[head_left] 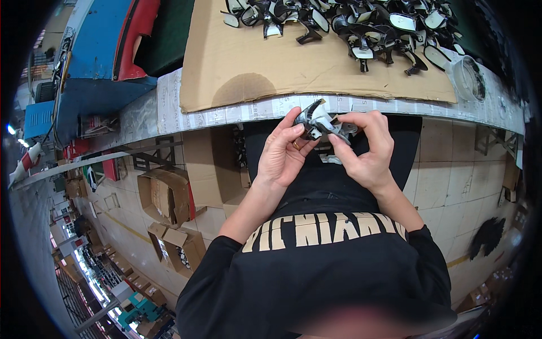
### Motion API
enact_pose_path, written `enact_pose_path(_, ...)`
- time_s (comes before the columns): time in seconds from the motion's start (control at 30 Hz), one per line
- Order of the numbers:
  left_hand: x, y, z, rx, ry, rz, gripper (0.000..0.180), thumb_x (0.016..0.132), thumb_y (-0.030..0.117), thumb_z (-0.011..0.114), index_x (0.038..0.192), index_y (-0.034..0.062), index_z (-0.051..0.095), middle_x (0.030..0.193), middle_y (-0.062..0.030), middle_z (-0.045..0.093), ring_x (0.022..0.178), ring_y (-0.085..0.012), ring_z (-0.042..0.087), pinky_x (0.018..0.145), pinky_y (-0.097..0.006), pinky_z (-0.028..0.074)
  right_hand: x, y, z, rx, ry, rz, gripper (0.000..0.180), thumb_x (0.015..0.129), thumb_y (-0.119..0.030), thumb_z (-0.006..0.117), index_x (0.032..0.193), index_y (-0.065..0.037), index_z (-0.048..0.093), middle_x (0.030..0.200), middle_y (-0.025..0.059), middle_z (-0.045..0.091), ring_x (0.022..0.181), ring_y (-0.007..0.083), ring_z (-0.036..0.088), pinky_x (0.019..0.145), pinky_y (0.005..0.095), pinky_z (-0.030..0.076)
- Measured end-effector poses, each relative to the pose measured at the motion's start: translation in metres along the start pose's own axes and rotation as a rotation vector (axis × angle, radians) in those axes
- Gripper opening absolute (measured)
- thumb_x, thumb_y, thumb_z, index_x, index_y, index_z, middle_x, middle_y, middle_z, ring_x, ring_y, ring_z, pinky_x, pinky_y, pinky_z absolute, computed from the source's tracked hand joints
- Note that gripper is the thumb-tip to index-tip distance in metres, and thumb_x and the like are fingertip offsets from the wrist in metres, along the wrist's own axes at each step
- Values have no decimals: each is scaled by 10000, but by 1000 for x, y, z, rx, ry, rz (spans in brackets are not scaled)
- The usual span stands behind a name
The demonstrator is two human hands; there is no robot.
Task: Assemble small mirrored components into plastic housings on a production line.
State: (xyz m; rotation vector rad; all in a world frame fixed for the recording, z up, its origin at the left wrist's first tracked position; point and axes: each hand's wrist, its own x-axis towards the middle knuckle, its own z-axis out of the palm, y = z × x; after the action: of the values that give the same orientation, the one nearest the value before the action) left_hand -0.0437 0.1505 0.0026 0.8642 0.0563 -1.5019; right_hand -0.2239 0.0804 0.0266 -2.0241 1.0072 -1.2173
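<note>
My left hand (282, 155) is closed around a small glossy black shoe heel (307, 120), held just in front of the bench edge, above my lap. A ring is on one of its fingers. Thin greyish, crumpled-looking material (324, 123) lies against the heel on its right side. My right hand (370, 150) pinches at that material with thumb and forefinger; its other fingers are curled in. Exactly where the material joins the heel is hard to make out. On the bench beyond is a pile of similar black heels (389, 34) with whitish faces.
A brown cardboard sheet (226, 56) covers the bench under the pile. At its right stands a roll of whitish tape (468, 79). A blue and red machine (96, 73) is at the left. Cardboard boxes (169, 195) sit on the tiled floor below left.
</note>
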Motion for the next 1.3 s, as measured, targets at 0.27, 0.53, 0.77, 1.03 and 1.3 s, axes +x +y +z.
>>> enact_pose_path(0.27, -1, 4, -4, -20, 5, 3, 475, 925, 53, 660, 1386, 55, 546, 1072, -85, 723, 958, -192, 718, 921, -395, 606, 8, 19, -15, -105, 138, 105, 304, 713, -71, 821, 992, -73, 700, 874, 45, 643, 765, 207, 556, 718, 330, 435)
enact_pose_path(0.53, -2, 2, -5, 177, -48, 18, 418, 898, 35, 687, 1313, 46, 643, 1095, -86, 735, 941, -172, 715, 855, -339, 594, 4, 4, -4, 72, -78, 15, 331, 703, -87, 834, 1008, -85, 706, 814, 20, 623, 722, 194, 531, 709, 314, 397)
enact_pose_path(0.77, -2, 0, -14, 206, -49, 41, 432, 891, 28, 667, 1320, 45, 619, 1074, -114, 741, 913, -200, 735, 826, -377, 620, 10, 20, -9, -60, 114, 89, 316, 728, -84, 821, 1021, -75, 700, 861, 41, 629, 755, 193, 541, 717, 317, 431)
enact_pose_path(1.03, 9, 7, -23, -256, -167, -134, 412, 982, 146, 554, 1385, 60, 557, 1045, -123, 746, 1003, -231, 727, 943, -487, 598, 1, 21, -14, 94, 91, 206, 311, 754, -76, 804, 1041, -55, 688, 901, 48, 637, 778, 183, 538, 732, 305, 449)
enact_pose_path(1.3, 7, 24, -42, -230, -130, -53, 444, 966, 159, 597, 1396, 61, 553, 974, -91, 743, 958, -204, 720, 931, -470, 602, 11, 29, -8, 265, 62, 267, 284, 804, -47, 779, 1068, -38, 676, 914, 40, 660, 804, 133, 573, 747, 271, 473)
